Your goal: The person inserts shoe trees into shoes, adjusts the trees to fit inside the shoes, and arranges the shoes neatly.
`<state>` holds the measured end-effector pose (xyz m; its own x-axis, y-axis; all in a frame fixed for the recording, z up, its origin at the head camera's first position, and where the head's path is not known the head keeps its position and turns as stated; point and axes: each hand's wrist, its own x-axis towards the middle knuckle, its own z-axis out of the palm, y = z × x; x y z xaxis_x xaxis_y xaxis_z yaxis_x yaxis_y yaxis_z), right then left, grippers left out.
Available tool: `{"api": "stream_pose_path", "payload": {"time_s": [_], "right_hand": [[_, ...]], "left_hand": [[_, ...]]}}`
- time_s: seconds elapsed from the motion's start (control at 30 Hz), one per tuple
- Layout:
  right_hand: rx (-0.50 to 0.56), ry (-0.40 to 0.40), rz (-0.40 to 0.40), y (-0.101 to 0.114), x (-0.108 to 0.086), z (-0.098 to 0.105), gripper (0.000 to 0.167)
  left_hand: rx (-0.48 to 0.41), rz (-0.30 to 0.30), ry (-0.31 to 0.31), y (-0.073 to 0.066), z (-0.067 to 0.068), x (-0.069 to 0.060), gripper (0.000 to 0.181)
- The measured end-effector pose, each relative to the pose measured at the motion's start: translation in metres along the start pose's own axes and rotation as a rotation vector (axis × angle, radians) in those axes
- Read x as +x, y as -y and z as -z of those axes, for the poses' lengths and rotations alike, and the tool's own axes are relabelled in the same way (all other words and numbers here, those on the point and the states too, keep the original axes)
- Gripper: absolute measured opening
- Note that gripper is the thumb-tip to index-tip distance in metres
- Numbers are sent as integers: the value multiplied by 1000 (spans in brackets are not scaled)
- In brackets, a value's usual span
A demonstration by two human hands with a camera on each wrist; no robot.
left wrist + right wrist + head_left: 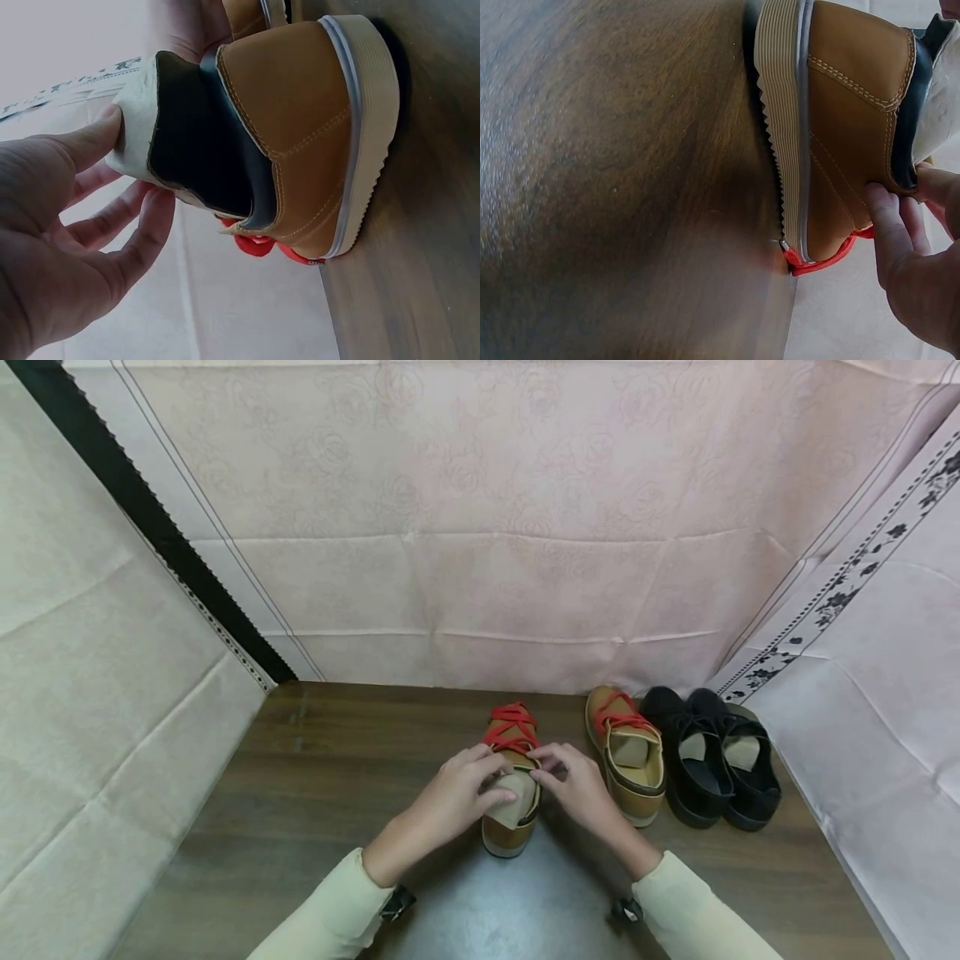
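A tan shoe (507, 837) with red laces (513, 723) stands on the brown wooden surface, toe away from me. Its pale tongue (135, 135) sticks up out of the dark-edged opening. My left hand (459, 785) pinches that tongue, thumb on one side and fingers on the other, as the left wrist view shows. On the shoe's right side, my right hand (572, 781) grips the edge of the opening near the laces between thumb and fingers. In the right wrist view, the fingertips (881, 196) lie against the tan upper.
To the right stands the matching tan shoe (643, 795) with red laces. A pair of black shoes (693, 814) is beside it. Pale patterned cloth (525, 585) hangs at the back, with more cloth on both sides. Each wrist wears a dark strap.
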<state>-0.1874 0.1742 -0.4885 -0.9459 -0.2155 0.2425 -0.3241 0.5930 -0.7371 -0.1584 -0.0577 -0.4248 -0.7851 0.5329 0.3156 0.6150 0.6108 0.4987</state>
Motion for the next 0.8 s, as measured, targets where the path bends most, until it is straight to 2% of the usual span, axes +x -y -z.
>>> {"api": "stream_pose_path", "payload": {"time_s": [0.53,0.8], "right_hand": [[-7,-6,-5,-1,-1,0,24],[-6,-4,-22,-1,-2,1,23]], "left_hand": [[21,49,-34,-1,-13,2,31],[56,65,-75,3,-24,5,32]]}}
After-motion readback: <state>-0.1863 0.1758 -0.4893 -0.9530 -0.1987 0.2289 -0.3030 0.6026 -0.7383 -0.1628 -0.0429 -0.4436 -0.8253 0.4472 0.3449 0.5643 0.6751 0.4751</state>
